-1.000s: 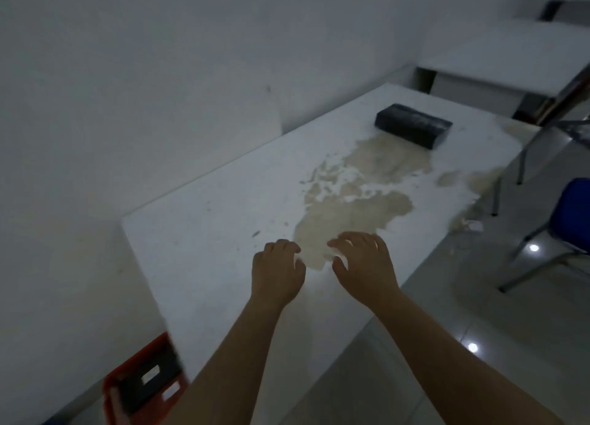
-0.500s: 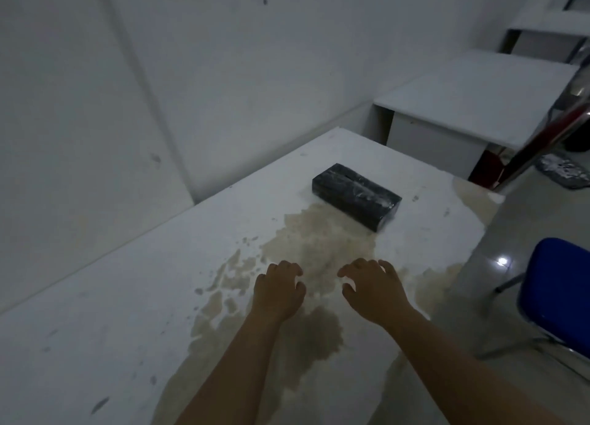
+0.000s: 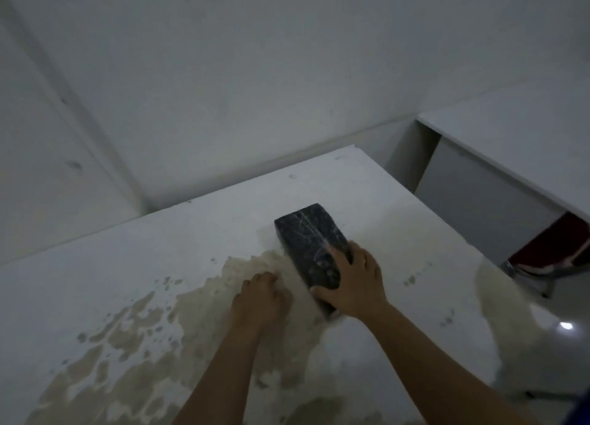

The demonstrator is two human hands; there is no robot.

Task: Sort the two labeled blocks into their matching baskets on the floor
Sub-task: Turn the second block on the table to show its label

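Your forearms come in from the bottom edge over the white desk (image 3: 134, 265), which has big tan stains where the surface has worn off. Landmark is the black block (image 3: 311, 249).

Left hand (image 3: 257, 300): just left of the block's near end, apart from it, palm down on the stained patch. Its fingers (image 3: 260, 279) are curled under, loosely clenched, holding nothing.

Right hand (image 3: 354, 284): on the block's near end. Thumb runs across the near end face, the other fingers lie over the top and wrap toward the right side, so it's grasping the block. Can't tell if the block is lifted; it looks flat on the desk.

The block is dark, wrapped in shiny film, long axis running away from you and slightly left, sitting near the desk's right edge. No label readable from here.

Right of the block, past the desk edge: glossy floor (image 3: 549, 335) with a light reflection. Further right and beyond: a second white desk (image 3: 517, 144) with something red (image 3: 555, 249) under it. Behind the block: a plain white wall (image 3: 287, 57).
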